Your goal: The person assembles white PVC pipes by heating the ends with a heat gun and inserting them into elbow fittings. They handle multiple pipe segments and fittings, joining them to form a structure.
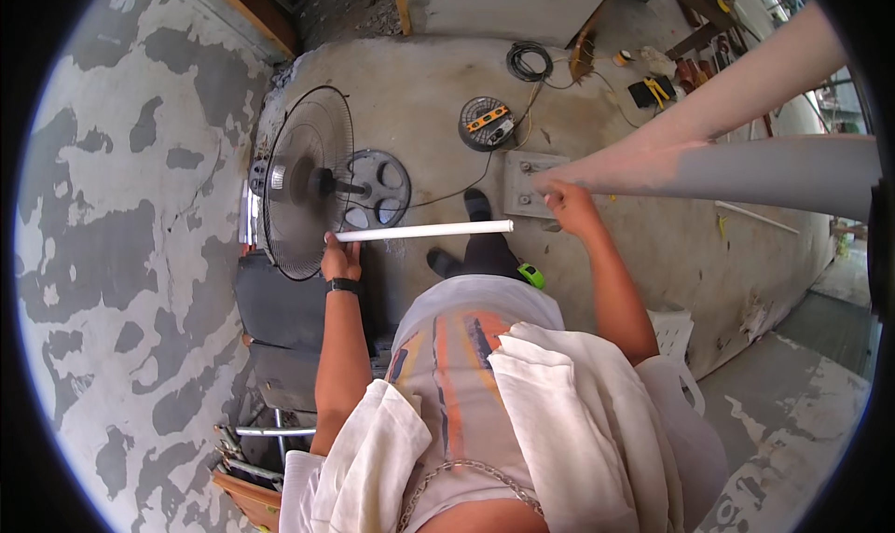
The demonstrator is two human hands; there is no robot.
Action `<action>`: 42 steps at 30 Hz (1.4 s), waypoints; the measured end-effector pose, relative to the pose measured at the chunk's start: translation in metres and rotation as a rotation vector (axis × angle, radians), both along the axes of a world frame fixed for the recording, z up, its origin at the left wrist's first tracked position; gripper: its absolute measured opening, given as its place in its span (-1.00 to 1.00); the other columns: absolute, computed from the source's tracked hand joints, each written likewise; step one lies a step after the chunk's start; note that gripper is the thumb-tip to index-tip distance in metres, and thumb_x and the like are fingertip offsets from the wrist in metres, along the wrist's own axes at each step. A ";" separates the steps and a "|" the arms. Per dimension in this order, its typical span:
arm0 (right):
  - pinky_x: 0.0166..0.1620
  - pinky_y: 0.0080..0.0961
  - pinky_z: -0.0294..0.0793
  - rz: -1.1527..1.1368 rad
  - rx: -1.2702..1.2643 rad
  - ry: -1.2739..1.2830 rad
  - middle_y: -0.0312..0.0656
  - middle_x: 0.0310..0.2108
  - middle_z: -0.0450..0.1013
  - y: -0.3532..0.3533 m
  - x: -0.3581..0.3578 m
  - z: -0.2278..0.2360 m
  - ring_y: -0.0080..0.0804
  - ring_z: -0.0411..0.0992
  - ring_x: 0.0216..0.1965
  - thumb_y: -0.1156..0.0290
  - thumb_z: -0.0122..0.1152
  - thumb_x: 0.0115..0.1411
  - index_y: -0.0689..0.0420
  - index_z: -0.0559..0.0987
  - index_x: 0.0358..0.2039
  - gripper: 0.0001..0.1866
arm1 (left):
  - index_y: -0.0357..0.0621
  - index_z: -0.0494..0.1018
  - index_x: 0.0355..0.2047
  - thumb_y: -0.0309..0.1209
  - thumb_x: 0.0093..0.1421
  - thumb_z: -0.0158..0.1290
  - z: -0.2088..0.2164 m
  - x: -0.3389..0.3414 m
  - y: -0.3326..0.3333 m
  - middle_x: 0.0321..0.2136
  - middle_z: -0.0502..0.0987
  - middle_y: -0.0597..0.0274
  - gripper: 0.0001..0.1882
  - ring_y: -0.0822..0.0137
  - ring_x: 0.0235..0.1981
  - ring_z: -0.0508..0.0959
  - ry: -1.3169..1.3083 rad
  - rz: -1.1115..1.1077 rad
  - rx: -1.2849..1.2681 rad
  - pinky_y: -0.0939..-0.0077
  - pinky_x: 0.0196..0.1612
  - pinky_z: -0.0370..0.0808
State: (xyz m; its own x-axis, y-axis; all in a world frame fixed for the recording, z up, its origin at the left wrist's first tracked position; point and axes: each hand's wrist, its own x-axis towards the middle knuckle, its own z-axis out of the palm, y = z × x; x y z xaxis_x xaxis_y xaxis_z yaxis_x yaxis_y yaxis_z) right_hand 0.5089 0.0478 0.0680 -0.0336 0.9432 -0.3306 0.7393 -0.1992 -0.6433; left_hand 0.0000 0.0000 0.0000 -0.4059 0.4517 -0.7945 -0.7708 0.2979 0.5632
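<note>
My left hand [340, 258] is closed around one end of a white plastic pipe [424, 230]. The pipe lies nearly level across the space before me, its other end reaching past my shoes. A standing fan [303, 183] with a round wire cage is right beside that hand. My right hand [573, 208] has its fingers curled against the lower end of a painted post [643, 165], just above a bolted base plate [522, 183]. Whether those fingers pinch something small cannot be seen. A green tape measure [530, 275] is clipped at my waist.
A patchy grey wall [140, 216] rises on the left. On the floor lie a small round fan [485, 123] with an orange level [488, 118] on it, coiled black cable [530, 61] and a yellow-handled tool [656, 91]. A black chair [280, 295] stands below the standing fan.
</note>
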 end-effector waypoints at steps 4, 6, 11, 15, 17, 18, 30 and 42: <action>-0.18 -0.44 0.59 0.107 -0.132 0.315 -0.10 -0.19 0.66 -0.041 -0.018 -0.020 -0.32 0.56 -0.37 0.39 0.47 0.17 0.14 0.59 0.19 -0.45 | -0.06 0.44 0.08 -0.14 0.51 -0.03 -0.018 0.008 -0.006 -0.04 0.63 0.17 -0.68 0.23 -0.04 0.64 -0.037 0.051 -0.087 0.33 -0.03 0.64; -0.17 -0.46 0.59 0.157 -0.204 0.472 -0.11 -0.19 0.64 -0.040 -0.058 -0.008 -0.36 0.56 -0.35 0.34 0.52 0.14 0.13 0.54 0.25 -0.35 | -0.05 0.49 -0.01 -0.15 0.51 -0.02 -0.038 0.002 -0.006 -0.20 0.64 0.27 -0.72 0.29 -0.15 0.66 -0.080 0.130 -0.125 0.36 -0.14 0.66; -0.10 -0.41 0.60 0.270 -0.117 0.743 -0.13 -0.09 0.59 -0.033 -0.164 0.012 -0.39 0.53 -0.15 0.24 0.43 0.27 0.07 0.34 0.39 -0.27 | -0.13 0.48 -0.06 -0.21 0.49 0.01 -0.085 -0.001 -0.019 -0.25 0.62 0.21 -0.74 0.22 -0.23 0.67 -0.223 0.154 -0.265 0.25 -0.22 0.75; -0.03 -0.28 0.56 0.365 0.008 0.820 -0.07 -0.09 0.59 -0.009 -0.236 0.001 -0.32 0.56 -0.10 0.21 0.31 0.37 0.17 0.53 0.13 -0.57 | -0.23 0.45 -0.06 -0.29 0.48 0.03 -0.109 0.009 -0.049 -0.22 0.61 0.13 -0.76 0.09 -0.15 0.67 -0.262 0.121 -0.270 0.18 -0.17 0.77; 0.00 -0.11 0.52 0.508 0.094 0.631 0.07 -0.13 0.57 0.007 -0.253 0.013 0.07 0.55 -0.08 0.21 0.21 0.37 0.22 0.56 -0.06 -0.68 | -0.23 0.44 0.00 -0.29 0.46 0.07 -0.103 0.017 -0.067 -0.23 0.60 0.15 -0.73 0.11 -0.13 0.65 -0.294 -0.190 -0.360 0.20 -0.12 0.73; 0.02 -0.07 0.51 0.573 0.143 0.457 0.08 -0.13 0.56 0.015 -0.253 0.013 0.12 0.53 -0.08 0.21 0.21 0.35 0.23 0.56 -0.09 -0.68 | -0.23 0.43 0.05 -0.30 0.45 0.09 -0.089 0.031 -0.068 -0.23 0.60 0.15 -0.70 0.14 -0.14 0.64 -0.244 -0.266 -0.388 0.24 -0.12 0.70; 0.00 0.02 0.46 0.878 -0.065 0.085 0.13 -0.11 0.52 0.030 -0.229 -0.008 0.21 0.47 -0.03 0.15 0.17 0.39 0.21 0.50 -0.12 -0.66 | -0.50 0.42 0.19 -0.35 0.32 0.26 0.033 0.053 -0.067 -0.19 0.65 0.08 -0.44 0.44 -0.31 0.63 0.466 -0.211 0.048 0.57 -0.23 0.57; -0.13 0.05 0.48 0.790 -0.094 0.135 0.22 -0.28 0.58 0.011 -0.231 0.009 0.30 0.53 -0.18 0.10 0.18 0.41 0.26 0.56 -0.16 -0.60 | -0.48 0.29 0.32 -0.32 0.32 0.28 0.034 0.072 -0.044 -0.02 0.61 -0.04 -0.31 0.29 -0.10 0.68 0.422 -0.176 0.201 0.49 -0.11 0.65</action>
